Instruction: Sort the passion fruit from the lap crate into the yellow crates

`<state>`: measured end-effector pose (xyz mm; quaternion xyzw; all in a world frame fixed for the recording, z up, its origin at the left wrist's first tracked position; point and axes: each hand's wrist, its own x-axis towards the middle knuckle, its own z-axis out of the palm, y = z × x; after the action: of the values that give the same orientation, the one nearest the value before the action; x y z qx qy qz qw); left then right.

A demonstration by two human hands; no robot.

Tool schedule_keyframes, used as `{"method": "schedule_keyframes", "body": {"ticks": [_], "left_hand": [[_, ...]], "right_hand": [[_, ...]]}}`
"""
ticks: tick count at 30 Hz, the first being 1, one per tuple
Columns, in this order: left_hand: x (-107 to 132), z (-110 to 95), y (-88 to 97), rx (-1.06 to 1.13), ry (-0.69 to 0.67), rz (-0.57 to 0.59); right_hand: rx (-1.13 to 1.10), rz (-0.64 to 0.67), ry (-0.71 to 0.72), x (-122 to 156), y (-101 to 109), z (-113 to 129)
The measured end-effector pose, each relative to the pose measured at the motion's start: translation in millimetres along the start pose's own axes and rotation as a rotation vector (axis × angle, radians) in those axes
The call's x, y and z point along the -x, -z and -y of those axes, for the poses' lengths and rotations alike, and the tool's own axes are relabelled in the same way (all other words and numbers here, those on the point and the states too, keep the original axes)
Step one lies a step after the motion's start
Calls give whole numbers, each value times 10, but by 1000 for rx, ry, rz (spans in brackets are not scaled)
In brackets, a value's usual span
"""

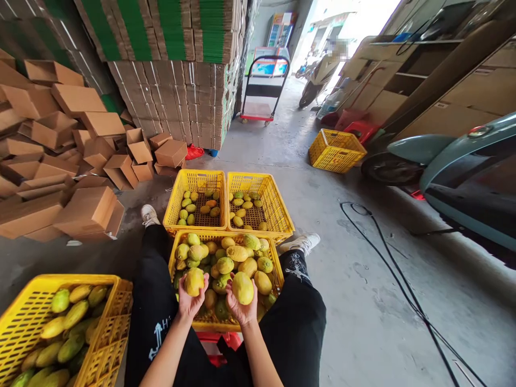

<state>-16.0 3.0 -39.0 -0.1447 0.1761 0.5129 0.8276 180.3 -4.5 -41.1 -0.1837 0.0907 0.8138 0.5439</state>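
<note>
Over heaped yellow plastic crate (pixel 216 326), cupping single oval yellow fruits (pixel 243 288) in left hand (pixel 189 306), right hand (pixel 245 313). Half-curling fingers (pixel 206 282), probably for visibility

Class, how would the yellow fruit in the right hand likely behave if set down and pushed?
The yellow fruit would probably roll, being rounded. It seems manageable in weight: the right hand alone supports it.

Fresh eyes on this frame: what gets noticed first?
Probably the left hand and right hand, each holding a yellow fruit above a yellow crate heaped with more fruit, low in the centre. Next, the jumbled pile of brown boxes at the left, beside a tall cardboard stack with green stripes. A blue-grey scooter juts in from the right edge.
</note>
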Motion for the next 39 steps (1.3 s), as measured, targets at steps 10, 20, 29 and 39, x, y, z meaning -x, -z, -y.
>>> {"method": "schedule_keyframes", "body": {"ticks": [10,20,29,39], "left_hand": [[-168,132,85,-272,-91,-360],[-168,58,58,-50,-183,-272],[-112,98,26,-125,-63,-189],[-199,179,92,-240,31,-340]], "right_hand": [[91,-113,-28,-61,47,-75],[53,-31,-39,-94,96,-41],[15,-112,-40,-86,81,-57],[118,-115,-59,-158,216,-107]]}}
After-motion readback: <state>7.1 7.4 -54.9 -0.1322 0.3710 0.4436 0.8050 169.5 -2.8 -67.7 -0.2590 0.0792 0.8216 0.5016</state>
